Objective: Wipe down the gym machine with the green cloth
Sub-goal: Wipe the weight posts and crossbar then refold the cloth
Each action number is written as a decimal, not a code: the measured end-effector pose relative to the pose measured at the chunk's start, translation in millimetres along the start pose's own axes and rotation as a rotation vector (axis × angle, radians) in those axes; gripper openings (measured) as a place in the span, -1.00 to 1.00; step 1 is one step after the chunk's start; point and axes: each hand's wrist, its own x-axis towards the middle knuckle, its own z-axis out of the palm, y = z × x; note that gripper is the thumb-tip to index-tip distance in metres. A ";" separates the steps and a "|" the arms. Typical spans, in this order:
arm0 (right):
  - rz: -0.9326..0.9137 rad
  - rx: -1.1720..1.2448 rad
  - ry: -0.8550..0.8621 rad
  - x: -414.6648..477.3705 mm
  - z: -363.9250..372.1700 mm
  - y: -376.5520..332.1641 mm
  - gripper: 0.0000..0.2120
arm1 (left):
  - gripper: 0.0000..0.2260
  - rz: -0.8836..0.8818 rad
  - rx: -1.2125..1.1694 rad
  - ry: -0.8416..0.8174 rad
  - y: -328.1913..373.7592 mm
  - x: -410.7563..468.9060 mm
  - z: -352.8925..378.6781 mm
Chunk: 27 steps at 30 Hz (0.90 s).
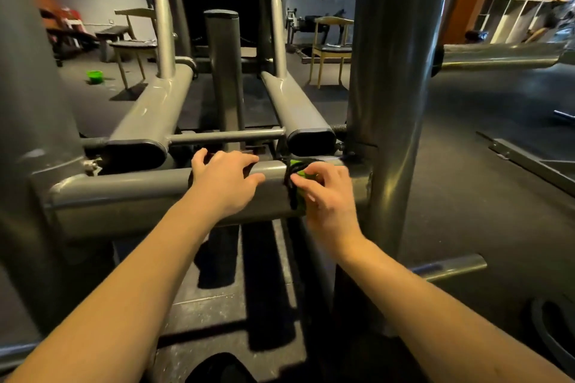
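Green cloth [298,176] bunched on smooth round crossbar [140,196].

There is only one view. The camera sits on the person's head and looks forward and down. It is very close to the grey gym machine [161,193], right above its thick front bar. Both bare arms reach out from the bottom edge into the middle of the picture. The lens is wide, so the straight pipes look bent near the sides. Far behind, the dark floor [466,165] and some chairs [329,40] show.
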 end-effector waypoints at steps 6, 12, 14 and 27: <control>0.125 -0.047 -0.115 26.2 -23.8 11.3 -0.63 | -0.62 -0.050 0.078 0.201 -27.5 -21.3 -17.8; 0.129 -0.012 -0.496 85.1 13.2 -58.6 -0.73 | -0.65 -0.168 0.064 0.203 -59.6 -34.6 -26.3; 0.139 -0.015 -0.604 103.4 28.8 -84.9 -0.80 | -0.66 -0.183 0.069 0.198 -57.2 -32.7 -26.9; 0.139 -0.089 -0.465 79.0 -35.4 13.0 -0.80 | -0.70 -0.199 -0.020 0.218 -63.2 -36.2 -23.0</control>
